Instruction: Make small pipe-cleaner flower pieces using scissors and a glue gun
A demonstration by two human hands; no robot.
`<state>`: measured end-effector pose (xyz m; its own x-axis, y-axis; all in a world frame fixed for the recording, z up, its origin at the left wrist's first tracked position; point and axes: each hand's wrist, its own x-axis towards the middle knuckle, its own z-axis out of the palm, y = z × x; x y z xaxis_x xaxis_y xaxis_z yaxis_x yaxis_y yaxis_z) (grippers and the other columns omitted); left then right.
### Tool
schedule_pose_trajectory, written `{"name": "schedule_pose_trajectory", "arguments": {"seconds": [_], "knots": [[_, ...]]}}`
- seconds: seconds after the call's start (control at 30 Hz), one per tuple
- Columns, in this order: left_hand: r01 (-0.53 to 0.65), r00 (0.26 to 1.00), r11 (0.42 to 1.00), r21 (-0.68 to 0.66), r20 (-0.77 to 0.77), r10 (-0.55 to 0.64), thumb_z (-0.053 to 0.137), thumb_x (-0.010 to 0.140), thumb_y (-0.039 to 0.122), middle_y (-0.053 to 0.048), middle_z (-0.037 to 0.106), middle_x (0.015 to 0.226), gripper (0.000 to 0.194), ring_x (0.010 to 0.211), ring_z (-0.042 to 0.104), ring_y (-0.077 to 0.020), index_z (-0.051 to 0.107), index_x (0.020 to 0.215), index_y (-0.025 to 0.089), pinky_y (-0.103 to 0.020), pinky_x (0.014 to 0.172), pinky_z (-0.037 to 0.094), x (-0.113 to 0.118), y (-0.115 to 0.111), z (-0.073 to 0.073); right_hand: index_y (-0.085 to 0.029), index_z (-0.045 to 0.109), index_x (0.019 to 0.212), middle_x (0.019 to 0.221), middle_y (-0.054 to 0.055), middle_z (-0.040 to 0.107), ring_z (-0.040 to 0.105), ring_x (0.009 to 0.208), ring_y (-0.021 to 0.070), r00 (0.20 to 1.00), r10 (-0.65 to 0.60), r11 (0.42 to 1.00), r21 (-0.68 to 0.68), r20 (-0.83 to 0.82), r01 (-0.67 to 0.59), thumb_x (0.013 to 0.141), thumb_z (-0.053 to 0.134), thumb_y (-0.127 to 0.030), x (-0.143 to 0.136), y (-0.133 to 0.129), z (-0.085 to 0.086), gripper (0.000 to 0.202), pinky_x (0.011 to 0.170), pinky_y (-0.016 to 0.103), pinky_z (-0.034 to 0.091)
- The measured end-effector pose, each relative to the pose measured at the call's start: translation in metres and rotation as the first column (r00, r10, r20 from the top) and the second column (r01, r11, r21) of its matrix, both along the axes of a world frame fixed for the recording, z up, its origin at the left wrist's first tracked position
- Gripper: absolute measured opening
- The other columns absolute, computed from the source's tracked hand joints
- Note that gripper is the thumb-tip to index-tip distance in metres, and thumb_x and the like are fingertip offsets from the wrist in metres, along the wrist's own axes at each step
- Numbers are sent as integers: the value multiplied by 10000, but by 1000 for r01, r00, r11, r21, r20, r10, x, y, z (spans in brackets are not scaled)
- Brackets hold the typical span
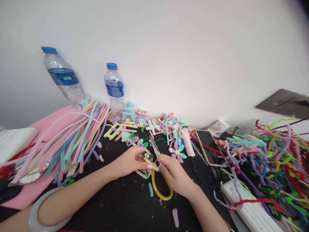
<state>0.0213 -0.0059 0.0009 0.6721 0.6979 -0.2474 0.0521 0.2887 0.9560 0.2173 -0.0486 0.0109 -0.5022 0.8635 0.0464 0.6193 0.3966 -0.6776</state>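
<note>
scissors (158,154): yellow handle (166,198), silver blades (154,147). held piece (146,155): green, pink, yellow. tabletop (116,206): black.

The left hand (135,161) partly hides a small fuzzy piece (147,156), so its full shape cannot be told. The right hand (172,170) covers the middle of the scissors (155,149). A white object (16,141) at far left runs past the picture's edge, as do the tangled stems (285,161) and wall socket (285,102) at right. The near edge cuts off a long white block (253,209), crossed by a red stem (262,201). Small print on the upright bottle (114,88) is unreadable. A dark shape (305,7) blurs the upper right corner.
</note>
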Motion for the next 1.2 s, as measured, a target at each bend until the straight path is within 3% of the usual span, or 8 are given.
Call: {"name": "schedule_pose_trajectory", "arguments": {"seconds": [0.43, 0.93, 1.07, 1.2], "knots": [[11, 1000, 1000, -25, -12, -12, 742, 697, 278, -17, 709, 736, 230, 709, 687, -163, 568, 778, 152, -267, 678, 551, -1, -1, 3, -204, 323, 696, 683, -34, 405, 392, 631, 117, 1000, -4, 1000, 7, -13, 4, 932, 339, -143, -1, -1, 0, 244, 569, 245, 272], [-5, 999, 999, -35, -40, 4, 758, 663, 312, -11, 703, 695, 273, 706, 692, -189, 550, 756, 162, -294, 674, 551, -1, 0, 4, -198, 360, 678, 655, -31, 413, 390, 602, 116, 1000, -12, 998, 55, -25, 14, 915, 361, -122, -3, -1, 1, 250, 543, 250, 280], [4, 999, 1000, 27, -33, -3, 734, 691, 317, -35, 717, 773, 253, 732, 675, -183, 588, 818, 155, -281, 680, 523, -2, 1, 4, -196, 364, 675, 664, -33, 412, 397, 619, 115, 998, -60, 995, 80, -24, 62, 910, 378, -122, -2, 1, 3, 247, 557, 250, 281], [-35, 994, 979, 201, -95, 55, 657, 763, 375, -11, 655, 737, 246, 677, 602, -147, 610, 855, 152, -226, 599, 451, -4, 2, 6, -195, 359, 655, 641, -38, 392, 381, 598, 113, 992, -115, 988, 97, -50, 119, 917, 376, -142, 1, 2, 6, 268, 551, 250, 276]]}}
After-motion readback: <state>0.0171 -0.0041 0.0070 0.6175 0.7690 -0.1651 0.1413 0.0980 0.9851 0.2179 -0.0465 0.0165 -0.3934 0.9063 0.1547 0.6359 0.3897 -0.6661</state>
